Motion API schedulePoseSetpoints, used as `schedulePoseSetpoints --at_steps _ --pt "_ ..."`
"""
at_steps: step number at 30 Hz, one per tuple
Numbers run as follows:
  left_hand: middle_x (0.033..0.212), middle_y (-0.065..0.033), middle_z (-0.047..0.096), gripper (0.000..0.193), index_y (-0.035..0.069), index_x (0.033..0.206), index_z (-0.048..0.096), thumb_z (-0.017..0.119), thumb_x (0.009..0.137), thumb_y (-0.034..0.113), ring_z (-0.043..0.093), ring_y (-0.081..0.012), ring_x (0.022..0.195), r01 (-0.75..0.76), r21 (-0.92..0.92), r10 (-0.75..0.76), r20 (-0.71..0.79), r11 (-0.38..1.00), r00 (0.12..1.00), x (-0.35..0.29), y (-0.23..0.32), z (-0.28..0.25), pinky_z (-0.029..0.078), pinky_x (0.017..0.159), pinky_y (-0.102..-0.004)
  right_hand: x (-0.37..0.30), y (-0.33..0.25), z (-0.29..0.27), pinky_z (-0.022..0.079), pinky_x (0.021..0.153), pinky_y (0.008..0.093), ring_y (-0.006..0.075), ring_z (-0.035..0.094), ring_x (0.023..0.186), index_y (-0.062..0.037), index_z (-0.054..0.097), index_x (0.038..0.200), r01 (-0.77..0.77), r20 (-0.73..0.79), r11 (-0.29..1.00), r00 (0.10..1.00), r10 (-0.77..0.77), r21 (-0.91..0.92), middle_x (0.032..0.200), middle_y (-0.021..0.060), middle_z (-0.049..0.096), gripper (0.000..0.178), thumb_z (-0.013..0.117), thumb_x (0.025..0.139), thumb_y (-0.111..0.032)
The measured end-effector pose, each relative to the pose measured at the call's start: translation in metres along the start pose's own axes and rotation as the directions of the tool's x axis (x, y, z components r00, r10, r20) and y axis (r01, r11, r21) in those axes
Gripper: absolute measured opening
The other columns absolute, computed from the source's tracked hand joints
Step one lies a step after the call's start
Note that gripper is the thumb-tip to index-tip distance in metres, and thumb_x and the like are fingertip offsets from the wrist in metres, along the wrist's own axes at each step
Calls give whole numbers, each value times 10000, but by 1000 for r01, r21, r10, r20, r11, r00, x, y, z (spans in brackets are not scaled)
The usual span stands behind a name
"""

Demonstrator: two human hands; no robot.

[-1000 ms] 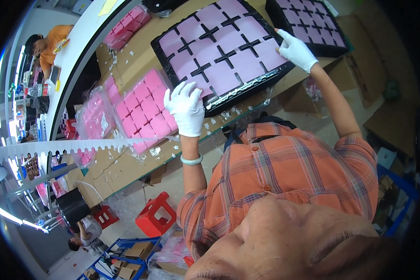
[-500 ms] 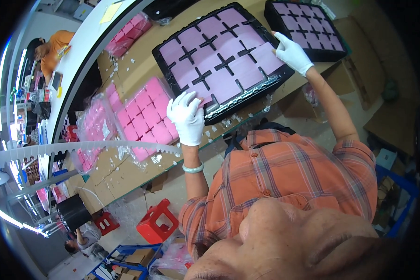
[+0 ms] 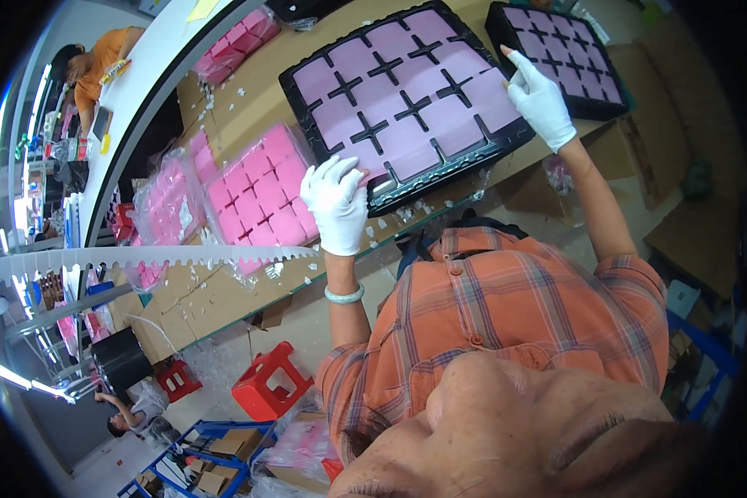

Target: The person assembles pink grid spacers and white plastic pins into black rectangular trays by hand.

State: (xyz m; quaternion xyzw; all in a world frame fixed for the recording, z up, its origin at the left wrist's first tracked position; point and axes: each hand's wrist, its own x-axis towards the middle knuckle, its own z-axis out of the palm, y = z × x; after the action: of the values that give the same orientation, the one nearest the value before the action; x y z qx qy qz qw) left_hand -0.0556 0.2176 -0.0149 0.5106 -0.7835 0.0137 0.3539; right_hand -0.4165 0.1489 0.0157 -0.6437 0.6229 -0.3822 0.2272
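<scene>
A large black plastic tray (image 3: 446,178) lies tilted across the table, filled with lilac-pink foam sheet (image 3: 407,112); black cross-shaped dividers poke up through it. At its near left corner my left hand (image 3: 335,206), in a white glove, has bent fingers closed over the edge, a thumb tip against the foam. Along the right edge, my right hand (image 3: 541,104), also gloved, rests with index finger and thumb stretched apart and bare fingertips showing; nothing is held in it. Left of the tray sits a block of bright pink foam (image 3: 261,191) in clear plastic, cut into squares.
A second filled black tray (image 3: 560,62) stands at the far right. More bagged pink foam (image 3: 170,199) lies on the left, another pack (image 3: 236,46) behind. White scraps litter the brown tabletop (image 3: 216,303). A red stool (image 3: 272,382) stands on the floor. Other people work farther left.
The view has shifted slightly, moving the trays a little to the right in it. My right index finger has lifted farther from the thumb. My left hand stays at the tray's corner.
</scene>
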Motion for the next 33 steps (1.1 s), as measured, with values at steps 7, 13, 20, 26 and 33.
schedulePoseSetpoints --at_steps 7,13,20,26,33 --pt "1022 7 681 206 151 865 660 774 705 90 587 -228 1089 4 3 -5 39 1000 999 -3 -1 3 336 1040 -446 3 14 1 481 637 303 163 549 598 -161 474 1416 -63 86 985 993 77 -158 677 59 558 551 610 886 -100" --pt "1022 6 682 210 151 871 664 776 704 90 589 -232 1083 -9 -6 9 55 1000 998 -2 1 5 324 1052 -458 -2 7 -3 505 690 344 231 614 654 -138 506 1378 -83 142 976 984 112 -200 717 99 608 515 567 870 -84" --pt "1019 -3 682 210 139 861 664 780 696 79 588 -234 1084 2 -13 -1 50 1000 999 -2 1 4 309 1072 -474 0 14 1 488 663 326 217 547 605 -166 515 1386 50 104 964 994 -23 -261 697 109 578 508 562 893 -54" --pt "1022 -8 683 189 133 853 671 769 703 71 584 -240 1090 19 -30 -16 82 999 997 -3 1 3 304 1076 -481 -3 38 7 513 732 348 281 625 793 -180 576 1325 294 102 881 956 -276 -371 915 126 637 476 542 876 -27" --pt "1025 -6 684 107 131 819 686 747 733 113 583 -246 1101 47 -12 -45 132 999 990 0 7 -11 269 1102 -494 -3 16 7 505 708 409 290 617 799 -262 684 1138 277 280 767 951 -133 -578 865 94 564 331 509 905 -104"
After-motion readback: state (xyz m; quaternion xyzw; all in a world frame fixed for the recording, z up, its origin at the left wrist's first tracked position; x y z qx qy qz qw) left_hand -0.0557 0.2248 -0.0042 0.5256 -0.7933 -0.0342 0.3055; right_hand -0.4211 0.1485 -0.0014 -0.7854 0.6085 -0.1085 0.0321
